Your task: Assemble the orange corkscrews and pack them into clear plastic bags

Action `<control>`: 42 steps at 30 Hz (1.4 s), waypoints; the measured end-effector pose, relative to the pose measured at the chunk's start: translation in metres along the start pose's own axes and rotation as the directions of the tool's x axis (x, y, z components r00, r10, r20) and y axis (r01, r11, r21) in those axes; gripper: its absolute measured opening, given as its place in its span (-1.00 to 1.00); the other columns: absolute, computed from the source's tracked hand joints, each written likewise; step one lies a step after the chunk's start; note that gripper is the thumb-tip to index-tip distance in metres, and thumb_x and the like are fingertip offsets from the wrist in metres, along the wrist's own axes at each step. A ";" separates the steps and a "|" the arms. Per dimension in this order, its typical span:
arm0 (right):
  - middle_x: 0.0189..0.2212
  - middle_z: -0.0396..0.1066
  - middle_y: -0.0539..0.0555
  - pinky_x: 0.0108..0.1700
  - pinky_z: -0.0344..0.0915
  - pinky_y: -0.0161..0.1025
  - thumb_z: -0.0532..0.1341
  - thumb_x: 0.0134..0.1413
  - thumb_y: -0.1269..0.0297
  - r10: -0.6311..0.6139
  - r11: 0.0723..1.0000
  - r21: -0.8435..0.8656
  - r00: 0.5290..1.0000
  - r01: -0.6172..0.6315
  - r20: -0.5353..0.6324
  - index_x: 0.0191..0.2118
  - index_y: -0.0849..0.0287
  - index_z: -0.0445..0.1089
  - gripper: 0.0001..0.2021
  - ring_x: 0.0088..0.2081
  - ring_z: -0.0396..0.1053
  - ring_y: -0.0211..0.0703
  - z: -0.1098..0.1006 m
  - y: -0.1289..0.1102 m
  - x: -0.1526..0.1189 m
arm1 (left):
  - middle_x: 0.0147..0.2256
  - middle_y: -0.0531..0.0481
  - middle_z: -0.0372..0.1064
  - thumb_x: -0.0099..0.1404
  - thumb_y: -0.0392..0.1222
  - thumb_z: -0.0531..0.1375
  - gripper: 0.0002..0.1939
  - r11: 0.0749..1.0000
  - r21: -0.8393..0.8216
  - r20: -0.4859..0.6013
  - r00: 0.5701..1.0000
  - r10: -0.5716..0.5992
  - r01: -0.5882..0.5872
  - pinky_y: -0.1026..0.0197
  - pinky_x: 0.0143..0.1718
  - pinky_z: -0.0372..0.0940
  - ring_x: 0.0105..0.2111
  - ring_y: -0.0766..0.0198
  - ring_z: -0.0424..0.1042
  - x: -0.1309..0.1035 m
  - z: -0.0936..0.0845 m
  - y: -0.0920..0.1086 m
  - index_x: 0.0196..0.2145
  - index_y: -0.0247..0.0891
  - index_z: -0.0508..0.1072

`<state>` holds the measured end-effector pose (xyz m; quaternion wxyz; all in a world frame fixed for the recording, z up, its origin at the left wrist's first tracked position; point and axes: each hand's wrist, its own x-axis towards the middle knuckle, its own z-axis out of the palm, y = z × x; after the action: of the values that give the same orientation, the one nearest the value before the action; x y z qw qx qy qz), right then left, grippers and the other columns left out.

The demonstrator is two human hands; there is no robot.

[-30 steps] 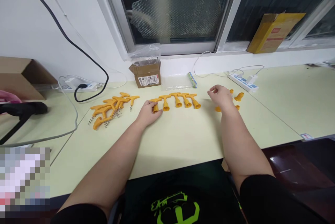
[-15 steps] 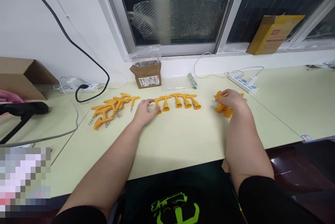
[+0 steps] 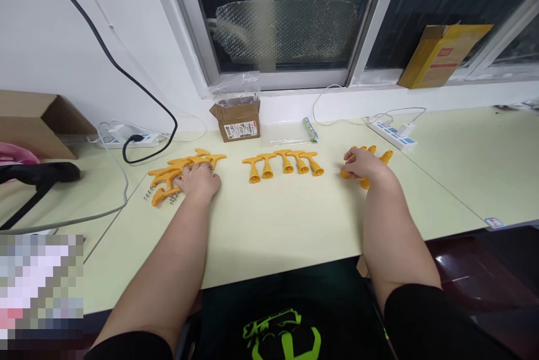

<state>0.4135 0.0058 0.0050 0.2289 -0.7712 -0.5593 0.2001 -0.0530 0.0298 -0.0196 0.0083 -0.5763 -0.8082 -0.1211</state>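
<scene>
I can't tell either grip, left hand (image 3: 199,181) at the corkscrews (image 3: 168,178), right hand (image 3: 365,163) at the sleeves (image 3: 386,156), the sleeved row (image 3: 268,168) between likely set apart against mixing.

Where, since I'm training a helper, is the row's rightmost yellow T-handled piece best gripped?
Probably by its flared sleeve, pinched across from above and the right: the sleeve lies nearest and apart from its neighbour, its T-handle crowds the next handle leftward, and no neighbour flanks its right.
</scene>
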 end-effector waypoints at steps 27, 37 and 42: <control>-0.11 0.53 0.12 -0.03 0.40 -0.09 0.30 0.11 0.09 -0.338 0.804 0.389 0.884 0.450 -0.323 0.04 0.11 0.55 -0.60 -0.16 0.48 -0.07 0.042 -0.035 0.003 | -0.31 -0.18 0.58 0.31 -0.07 0.18 -0.80 0.678 -0.735 -0.078 0.994 -0.080 -0.003 -0.13 0.03 0.35 -0.09 -0.08 0.54 0.005 0.001 0.010 -0.16 -0.20 0.40; -0.24 0.48 0.03 -0.17 0.39 -0.20 0.40 0.03 0.06 -0.573 0.563 0.628 0.801 0.538 -0.173 -0.14 0.11 0.41 -0.66 -0.26 0.42 -0.14 0.092 -0.078 -0.032 | -0.33 0.05 0.48 0.04 -0.32 0.48 -0.61 -0.290 -0.914 0.223 0.949 0.224 0.283 0.16 0.01 0.50 -0.26 0.31 0.57 -0.032 0.002 0.051 -0.20 -0.23 0.44; -0.05 0.51 0.12 0.03 0.41 -0.10 0.37 0.12 0.11 -0.641 0.497 0.704 0.761 0.507 -0.095 -0.01 0.10 0.45 -0.65 -0.09 0.49 -0.07 0.112 -0.088 -0.046 | -0.27 0.02 0.50 0.08 -0.23 0.51 -0.40 -0.240 -0.932 0.193 0.930 0.313 0.274 0.06 0.11 0.47 -0.19 0.26 0.59 -0.051 0.003 0.062 0.02 -0.21 0.37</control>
<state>0.2691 0.0003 -0.0330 0.5023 -0.3735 -0.6842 0.3743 0.0225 0.0026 -0.0189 -0.5973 -0.3813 -0.3716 -0.5998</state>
